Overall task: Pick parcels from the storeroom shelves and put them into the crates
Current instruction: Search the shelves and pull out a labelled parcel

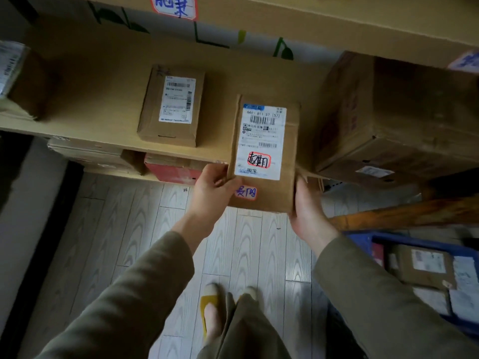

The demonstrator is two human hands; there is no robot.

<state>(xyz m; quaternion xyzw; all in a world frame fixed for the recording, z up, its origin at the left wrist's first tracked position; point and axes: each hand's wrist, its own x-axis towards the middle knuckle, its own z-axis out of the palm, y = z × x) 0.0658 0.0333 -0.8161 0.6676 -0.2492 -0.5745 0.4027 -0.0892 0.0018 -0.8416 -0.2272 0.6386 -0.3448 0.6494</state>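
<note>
Nearest, two olive-green sleeves reach forward over a pale wood-grain floor [155,229], with yellow-edged slippers [211,304] below. Low on the right a blue crate [363,240] stands on the floor; several labelled packages already lie inside it.

Between the hands is a flat cardboard parcel [269,195], held at its near end. The left hand [212,189] grips the parcel's left edge, thumb laid over the top face beside a small red-ringed sticker. The right hand [307,208] presses flat against the right side, fingers tucked mostly under or behind the box, so their hold is partly hidden. The parcel's top carries a white shipping label [261,141] with barcodes and a red-outlined handwritten mark. Its near half hangs out past the front edge of the shelf [98,99]; whether the far half rests on the board I cannot tell.

Farther back on that shelf lies a smaller labelled box [172,104], apart from the held one. A large carton [394,115] sits to the right, near the parcel's side. At the far left a wrapped package [18,76] blurs into shadow. Under the shelf a red box [173,171] and more brown cartons show.
</note>
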